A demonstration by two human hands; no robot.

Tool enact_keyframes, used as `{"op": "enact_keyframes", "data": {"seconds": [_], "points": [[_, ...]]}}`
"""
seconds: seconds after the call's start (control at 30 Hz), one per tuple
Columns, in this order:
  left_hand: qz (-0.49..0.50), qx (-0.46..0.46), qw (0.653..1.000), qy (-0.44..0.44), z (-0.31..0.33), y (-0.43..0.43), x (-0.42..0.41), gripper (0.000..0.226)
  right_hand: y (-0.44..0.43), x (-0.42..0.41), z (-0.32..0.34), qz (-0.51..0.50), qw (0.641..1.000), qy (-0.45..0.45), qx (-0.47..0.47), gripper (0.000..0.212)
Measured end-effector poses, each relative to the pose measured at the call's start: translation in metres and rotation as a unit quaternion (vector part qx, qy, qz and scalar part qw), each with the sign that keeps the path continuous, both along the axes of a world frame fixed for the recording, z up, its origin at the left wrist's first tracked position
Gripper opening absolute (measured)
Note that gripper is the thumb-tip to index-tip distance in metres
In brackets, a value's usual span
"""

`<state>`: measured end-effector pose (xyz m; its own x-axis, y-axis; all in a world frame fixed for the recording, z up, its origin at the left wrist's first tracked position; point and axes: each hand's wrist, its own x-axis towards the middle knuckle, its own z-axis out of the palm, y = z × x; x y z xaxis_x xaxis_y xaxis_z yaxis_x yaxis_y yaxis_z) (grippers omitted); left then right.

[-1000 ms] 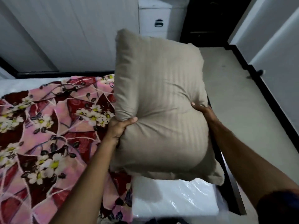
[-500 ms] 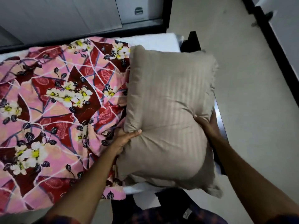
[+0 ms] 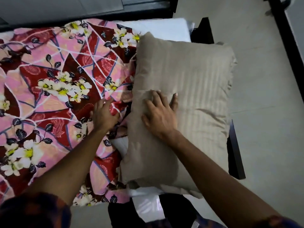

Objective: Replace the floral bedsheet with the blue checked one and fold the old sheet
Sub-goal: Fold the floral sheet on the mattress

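- The floral bedsheet (image 3: 54, 89) covers the bed from 9 o'clock to the middle. It is thin printed cloth in pink and deep red, crossed by white lines, with cream, yellow-centred flowers and dark leaves. It lies rumpled, bunching into folds where it meets the pillow.
- The left hand (image 3: 105, 116) lies back-up on those folds, just at 9 o'clock of the pillow's edge. Its fingers reach towards 12 o'clock, nearly straight though blurred, and I see no cloth gathered in them.
- The pillow (image 3: 194, 99) is a plump rectangle in a beige case with faint woven stripes and a flat flanged border. It lies on the bed's 3 o'clock side, its long edge against the sheet, creased at its middle.
- The right hand (image 3: 160, 114) presses palm-down on the pillow's 9 o'clock half. Its fingers are spread flat and hold nothing, and the fabric dimples under them.
- The white mattress (image 3: 158, 27) shows bare at 12 o'clock above the pillow and again, glossy as if under plastic, at 6 o'clock.
- The dark bed frame (image 3: 235, 153) edges the mattress at 3 o'clock, with smooth pale floor (image 3: 266, 96) beyond.
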<state>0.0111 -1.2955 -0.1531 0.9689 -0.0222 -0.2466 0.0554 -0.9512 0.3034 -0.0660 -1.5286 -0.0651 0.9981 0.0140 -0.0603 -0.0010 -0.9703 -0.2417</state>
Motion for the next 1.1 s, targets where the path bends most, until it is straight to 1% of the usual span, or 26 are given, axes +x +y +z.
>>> {"op": "enact_keyframes", "data": {"seconds": [0.07,0.1,0.17,0.27,0.3,0.37,0.47,0.57,0.63,0.7,0.73,0.77,0.83,0.9,0.93,0.97,1.0,1.03,1.07,1.1], "points": [[-0.028,0.055,0.997,0.052,-0.013,0.0,0.014,0.086,0.017,0.011,-0.007,-0.012,0.999,0.019,-0.024,0.056],[-0.04,0.071,0.993,0.082,-0.019,0.0,0.02,0.088,0.021,0.014,-0.012,-0.025,0.999,0.017,-0.039,0.057],[-0.061,0.071,0.988,0.119,-0.027,0.0,0.03,0.078,0.022,0.015,-0.024,-0.043,0.996,0.02,-0.069,0.059],[-0.092,0.039,0.988,0.119,-0.022,0.014,0.045,0.053,0.027,0.014,-0.039,-0.052,0.993,0.03,-0.103,0.06],[-0.085,0.022,0.99,0.111,-0.015,0.023,0.051,0.049,0.029,0.015,-0.041,-0.054,0.992,0.035,-0.111,0.059],[-0.07,-0.002,0.994,0.08,0.002,0.043,0.063,0.049,0.032,0.021,-0.041,-0.068,0.99,0.045,-0.114,0.058],[-0.062,-0.026,0.998,-0.007,0.036,0.093,0.08,0.049,0.045,0.031,-0.032,-0.124,0.984,0.052,-0.115,0.052],[0.048,-0.046,0.996,-0.061,0.063,0.16,0.096,0.049,0.064,0.044,-0.026,-0.208,0.97,0.076,-0.105,0.048],[0.135,-0.059,0.985,-0.093,0.074,0.221,0.1,0.044,0.092,0.056,-0.02,-0.229,0.963,0.105,-0.092,0.05],[0.227,-0.086,0.964,-0.11,0.083,0.272,0.096,0.04,0.126,0.07,-0.019,-0.199,0.971,0.127,-0.041,0.057],[0.252,-0.091,0.956,-0.117,0.088,0.29,0.091,0.038,0.148,0.076,-0.018,-0.167,0.978,0.123,0.013,0.063],[0.255,-0.099,0.953,-0.129,0.094,0.304,0.083,0.037,0.173,0.082,-0.018,-0.126,0.982,0.112,0.083,0.069],[0.196,-0.151,0.956,-0.156,0.104,0.313,0.067,0.04,0.227,0.093,-0.021,-0.037,0.971,0.079,0.221,0.084],[0.117,-0.206,0.96,-0.149,0.111,0.311,0.046,0.045,0.283,0.102,-0.025,0.025,0.939,0.07,0.334,0.108],[0.075,-0.229,0.962,-0.128,0.114,0.308,0.034,0.045,0.309,0.106,-0.026,0.046,0.924,0.078,0.371,0.121],[0.037,-0.246,0.964,-0.097,0.117,0.307,0.022,0.044,0.333,0.11,-0.031,0.063,0.918,0.085,0.382,0.13],[-0.005,-0.264,0.963,-0.062,0.116,0.304,0.01,0.043,0.35,0.111,-0.034,0.083,0.916,0.094,0.381,0.134],[-0.031,-0.276,0.96,-0.028,0.113,0.308,-0.002,0.04,0.369,0.11,-0.043,0.099,0.914,0.121,0.374,0.132],[-0.037,-0.299,0.953,0.0,0.106,0.316,-0.013,0.039,0.385,0.107,-0.051,0.117,0.907,0.161,0.371,0.121],[0.004,-0.339,0.94,0.032,0.1,0.328,-0.023,0.039,0.4,0.104,-0.055,0.135,0.904,0.2,0.353,0.105]]}}
